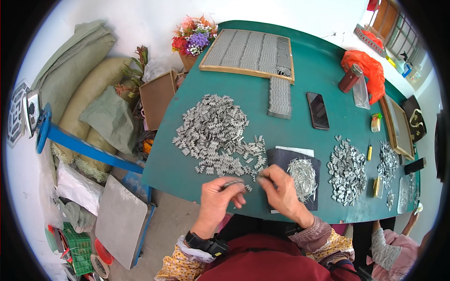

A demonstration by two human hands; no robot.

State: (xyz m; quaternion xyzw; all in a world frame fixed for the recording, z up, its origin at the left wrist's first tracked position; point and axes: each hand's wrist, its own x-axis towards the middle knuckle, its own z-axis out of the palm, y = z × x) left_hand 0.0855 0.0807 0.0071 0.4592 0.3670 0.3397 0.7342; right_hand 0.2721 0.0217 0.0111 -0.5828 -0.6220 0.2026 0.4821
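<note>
My left hand (218, 196) pinches a small grey metal piece (233, 183) at the near edge of the green table (300, 70). My right hand (280, 187) is closed on a thin metal pin (260, 177) and meets the left hand's piece. Just beyond both hands lies a big heap of small grey metal parts (213, 133). A bundle of thin metal pins (302, 175) rests on a dark cloth (281, 157) right of my right hand.
A wooden tray (248, 49) filled with rows of finished parts sits at the far side, with a stacked strip (280, 97) beside it. A black phone (318, 110), an orange bag (370, 68), another parts heap (347, 171) and a second tray (397, 125) lie right. Another person's arm (389, 243) is at lower right.
</note>
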